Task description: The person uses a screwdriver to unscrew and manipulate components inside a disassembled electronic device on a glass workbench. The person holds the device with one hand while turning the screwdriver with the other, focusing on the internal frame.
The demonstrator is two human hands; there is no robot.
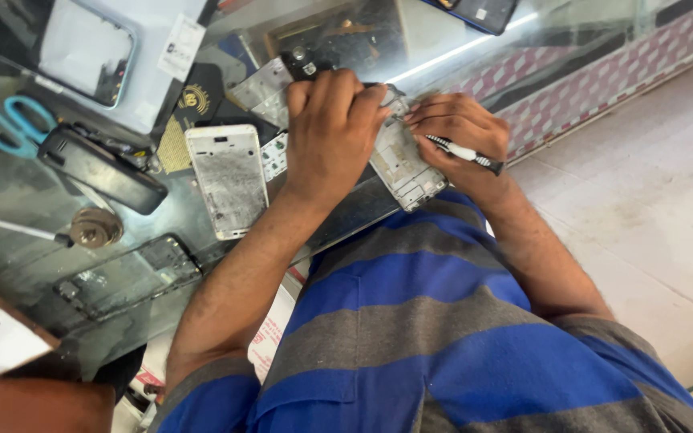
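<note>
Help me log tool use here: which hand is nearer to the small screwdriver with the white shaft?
Right. The right hand holds the screwdriver against the phone frame. The left hand grips the frame's other side, apart from the tool.

Short-sleeved shirt point(443, 353) with broad blue and grey horizontal stripes; forearms bare; no rings or watch visible.

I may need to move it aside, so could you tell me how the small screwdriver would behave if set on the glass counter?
The screwdriver looks slim and round, so probably light and apt to roll on the smooth glass counter.
</note>
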